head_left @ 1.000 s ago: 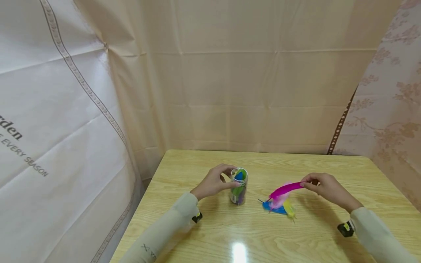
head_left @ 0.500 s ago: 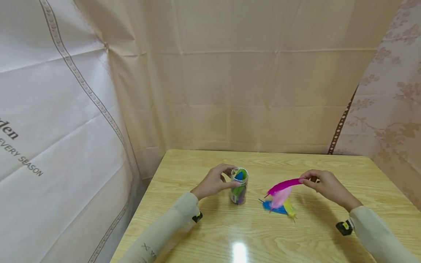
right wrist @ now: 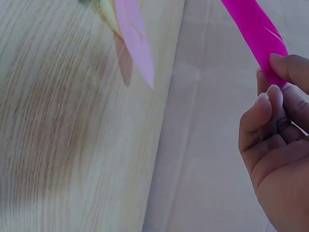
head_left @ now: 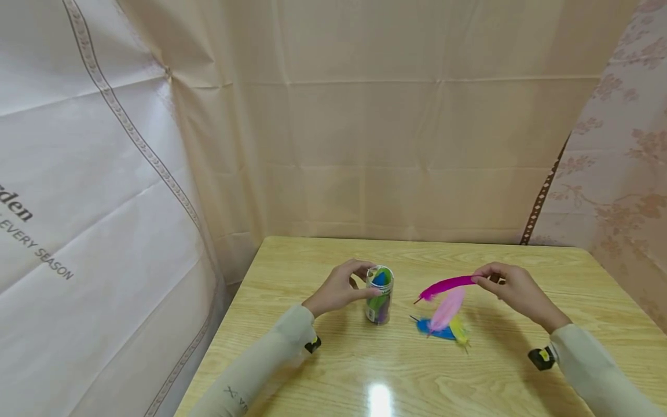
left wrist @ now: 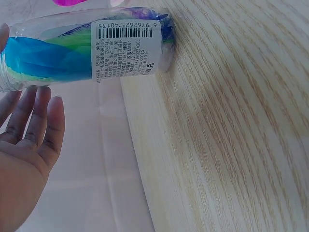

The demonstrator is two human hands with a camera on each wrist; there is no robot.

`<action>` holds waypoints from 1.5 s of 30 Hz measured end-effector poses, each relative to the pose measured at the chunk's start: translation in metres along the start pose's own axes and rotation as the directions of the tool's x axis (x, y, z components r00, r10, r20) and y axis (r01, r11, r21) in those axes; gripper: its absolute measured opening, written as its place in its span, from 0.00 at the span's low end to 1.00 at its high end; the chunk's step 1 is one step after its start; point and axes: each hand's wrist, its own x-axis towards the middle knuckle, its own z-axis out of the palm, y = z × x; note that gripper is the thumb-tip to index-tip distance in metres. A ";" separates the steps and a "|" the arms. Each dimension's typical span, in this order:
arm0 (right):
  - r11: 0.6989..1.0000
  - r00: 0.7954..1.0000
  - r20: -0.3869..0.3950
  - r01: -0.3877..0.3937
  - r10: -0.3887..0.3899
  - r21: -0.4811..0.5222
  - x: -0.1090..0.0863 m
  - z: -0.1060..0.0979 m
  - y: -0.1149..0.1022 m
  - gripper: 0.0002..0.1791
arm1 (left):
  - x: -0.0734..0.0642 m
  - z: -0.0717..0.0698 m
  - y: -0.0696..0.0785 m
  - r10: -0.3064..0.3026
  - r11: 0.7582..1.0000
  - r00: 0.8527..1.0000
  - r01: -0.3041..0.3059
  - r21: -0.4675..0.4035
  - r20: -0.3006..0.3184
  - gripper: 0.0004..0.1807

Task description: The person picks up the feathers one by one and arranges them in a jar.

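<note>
A clear cylindrical jar [head_left: 379, 302] with a threaded neck and a smooth paper label [left wrist: 126, 50] stands upright on the wood-grained table [head_left: 417, 382], holding blue, green and purple feathers [left wrist: 50, 59]. The left hand [head_left: 342, 288] curves its thumb and fingers round the jar's neck. Right of the jar, the right hand [head_left: 513, 291] pinches the tip of a slender, arched magenta feather [head_left: 447, 284], its quill pointing jarward. Between jar and right hand lie soft pink [head_left: 447, 311], blue [head_left: 423, 326] and yellow feathers [head_left: 458, 330], overlapping.
</note>
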 end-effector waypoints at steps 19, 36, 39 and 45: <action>1.000 0.999 -0.036 0.018 -0.018 0.017 0.003 -0.004 -0.014 0.10 | 0.001 0.000 -0.003 0.015 1.000 1.000 -0.015 0.007 0.010 0.32; 0.999 0.996 -0.080 0.041 -0.039 0.021 0.007 -0.004 -0.018 0.09 | 0.000 0.000 -0.003 -0.005 1.000 1.000 0.005 -0.002 0.016 0.32; 0.999 0.996 -0.084 0.042 -0.040 0.021 0.008 -0.005 -0.021 0.09 | 0.000 0.000 -0.002 -0.006 1.000 1.000 0.006 -0.001 0.014 0.32; 0.999 0.995 -0.086 0.052 -0.051 0.015 0.010 -0.007 -0.025 0.09 | 0.001 0.000 -0.003 -0.004 1.000 1.000 0.004 0.002 0.011 0.32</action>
